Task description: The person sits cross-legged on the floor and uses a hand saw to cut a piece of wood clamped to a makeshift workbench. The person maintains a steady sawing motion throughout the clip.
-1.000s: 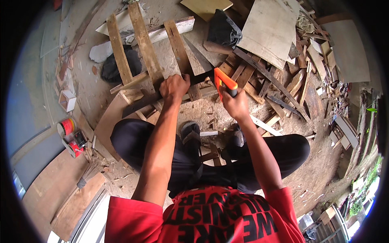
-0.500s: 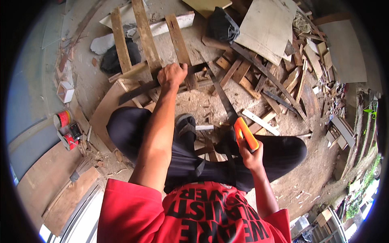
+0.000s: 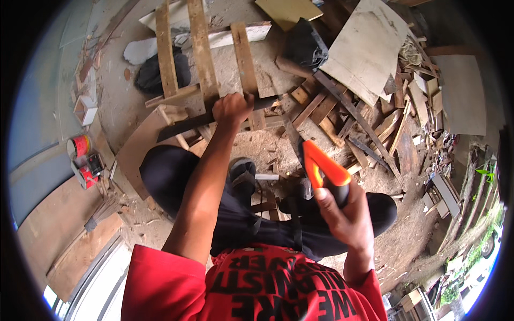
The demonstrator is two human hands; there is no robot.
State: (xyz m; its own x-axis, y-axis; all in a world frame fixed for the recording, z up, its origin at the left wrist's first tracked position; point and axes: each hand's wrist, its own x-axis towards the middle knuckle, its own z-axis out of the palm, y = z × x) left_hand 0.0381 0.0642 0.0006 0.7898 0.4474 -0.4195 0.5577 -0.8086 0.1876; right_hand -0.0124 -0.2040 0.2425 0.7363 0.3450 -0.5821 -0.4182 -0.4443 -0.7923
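left hand [image 3: 232, 109] is gripping a dark wood strip [image 3: 214, 119] at 12 o'clock over the plank frame [image 3: 201, 53]; right hand [image 3: 342, 211] is holding an orange-handled saw [image 3: 321, 168] raised at 3 o'clock. strip looks uncut; sawing seems pending.

Dirt floor [image 3: 375, 241], scrap planks [image 3: 342, 107], daylight.

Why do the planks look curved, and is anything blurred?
Head view: the fisheye lens bends the wooden slats toward the dark round rim; soft daylight, no glare; the right hand with its orange-handled tool looks slightly smeared, the left hand sharper.
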